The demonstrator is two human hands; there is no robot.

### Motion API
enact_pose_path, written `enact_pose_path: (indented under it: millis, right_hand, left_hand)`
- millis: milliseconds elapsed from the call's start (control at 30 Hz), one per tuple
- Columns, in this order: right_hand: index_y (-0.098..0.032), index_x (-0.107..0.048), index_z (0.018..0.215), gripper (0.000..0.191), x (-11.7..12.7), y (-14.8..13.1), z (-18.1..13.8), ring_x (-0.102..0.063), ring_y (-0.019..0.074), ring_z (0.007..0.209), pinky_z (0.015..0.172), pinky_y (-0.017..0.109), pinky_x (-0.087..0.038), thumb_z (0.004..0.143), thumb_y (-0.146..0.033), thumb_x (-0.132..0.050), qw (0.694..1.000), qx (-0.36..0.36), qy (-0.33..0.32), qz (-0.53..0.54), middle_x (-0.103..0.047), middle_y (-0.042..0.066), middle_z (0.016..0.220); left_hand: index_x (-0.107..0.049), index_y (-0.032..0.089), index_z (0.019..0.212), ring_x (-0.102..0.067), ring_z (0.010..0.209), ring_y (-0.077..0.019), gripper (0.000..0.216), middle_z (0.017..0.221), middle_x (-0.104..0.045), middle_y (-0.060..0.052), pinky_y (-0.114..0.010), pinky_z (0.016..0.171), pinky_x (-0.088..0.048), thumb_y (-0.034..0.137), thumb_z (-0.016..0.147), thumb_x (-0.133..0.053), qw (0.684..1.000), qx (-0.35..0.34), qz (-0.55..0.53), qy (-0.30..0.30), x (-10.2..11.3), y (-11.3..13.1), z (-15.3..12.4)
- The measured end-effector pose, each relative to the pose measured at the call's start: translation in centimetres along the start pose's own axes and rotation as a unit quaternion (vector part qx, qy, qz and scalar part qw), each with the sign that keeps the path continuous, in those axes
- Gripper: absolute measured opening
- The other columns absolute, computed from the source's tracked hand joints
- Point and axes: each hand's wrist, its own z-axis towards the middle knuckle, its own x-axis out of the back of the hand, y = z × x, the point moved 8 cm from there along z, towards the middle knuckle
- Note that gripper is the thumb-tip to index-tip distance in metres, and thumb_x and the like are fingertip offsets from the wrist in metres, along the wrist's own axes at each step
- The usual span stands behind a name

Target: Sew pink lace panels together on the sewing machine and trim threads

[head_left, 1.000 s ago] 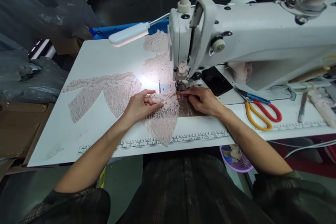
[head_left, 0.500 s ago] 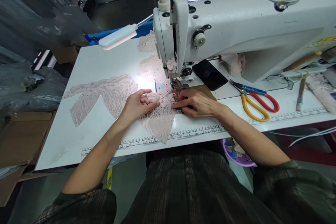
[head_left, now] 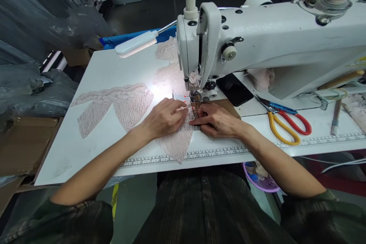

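The left grip is lying on the lace piece, its fingers drawn together and pinching the lace's upper edge just before the presser foot of the sewing machine. The right grip is resting flat and spread, closed on nothing, its fingertips pressing the same lace's right edge down beside the left fingertips. The lace piece is lying on the white bench, reaching from under the foot to the ruler strip at the near edge. A second lace length is lying to the left under the lamp. Scissors are lying well to the right.
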Motion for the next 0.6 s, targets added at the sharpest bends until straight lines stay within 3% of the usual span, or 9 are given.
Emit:
enact_pose_path:
  millis: [67, 200, 367, 600]
  right_hand:
    - [-0.028, -0.078, 0.105, 0.034, -0.1, 0.0, 0.0, -0.049, 0.0188, 0.081, 0.074, 0.033, -0.042, 0.085, -0.015, -0.053, 1.0, -0.004, 0.001, -0.003, -0.055, 0.005, 0.082]
    - [-0.028, -0.077, 0.106, 0.035, -0.2, 0.0, -0.1, -0.048, 0.0199, 0.082, 0.076, 0.035, -0.045, 0.085, -0.015, -0.052, 1.0, -0.004, 0.002, -0.005, -0.053, 0.006, 0.083]
    - [-0.026, -0.076, 0.11, 0.034, -0.4, 0.6, -0.2, -0.048, 0.0232, 0.091, 0.085, 0.042, -0.047, 0.086, -0.016, -0.054, 1.0, -0.022, 0.011, -0.009, -0.055, 0.009, 0.091]
    - [-0.029, -0.074, 0.114, 0.036, -0.6, 2.1, -0.2, -0.048, 0.0255, 0.098, 0.09, 0.047, -0.048, 0.087, -0.015, -0.053, 0.996, -0.08, 0.038, -0.028, -0.055, 0.01, 0.1]
  left_hand:
    - [-0.068, 0.016, 0.103, -0.063, 0.098, -0.0237, 0.027, 0.113, -0.068, -0.013, -0.043, 0.087, -0.051, 0.024, 0.098, -0.043, 0.996, -0.062, -0.021, -0.054, -1.5, 0.7, 0.7]
    - [-0.063, 0.009, 0.117, -0.06, 0.105, -0.0278, 0.036, 0.128, -0.061, -0.02, -0.047, 0.092, -0.048, 0.027, 0.1, -0.036, 0.991, -0.09, 0.016, -0.098, -3.4, 0.8, 0.9]
    - [-0.059, 0.003, 0.125, -0.057, 0.104, -0.0316, 0.043, 0.134, -0.056, -0.025, -0.048, 0.086, -0.044, 0.027, 0.102, -0.033, 0.991, -0.065, 0.067, -0.096, -3.9, 0.3, 0.9]
    - [-0.059, 0.01, 0.129, -0.054, 0.1, -0.0285, 0.041, 0.138, -0.056, -0.017, -0.044, 0.083, -0.04, 0.027, 0.101, -0.035, 0.993, -0.03, 0.093, -0.07, -3.3, -1.5, 2.0]
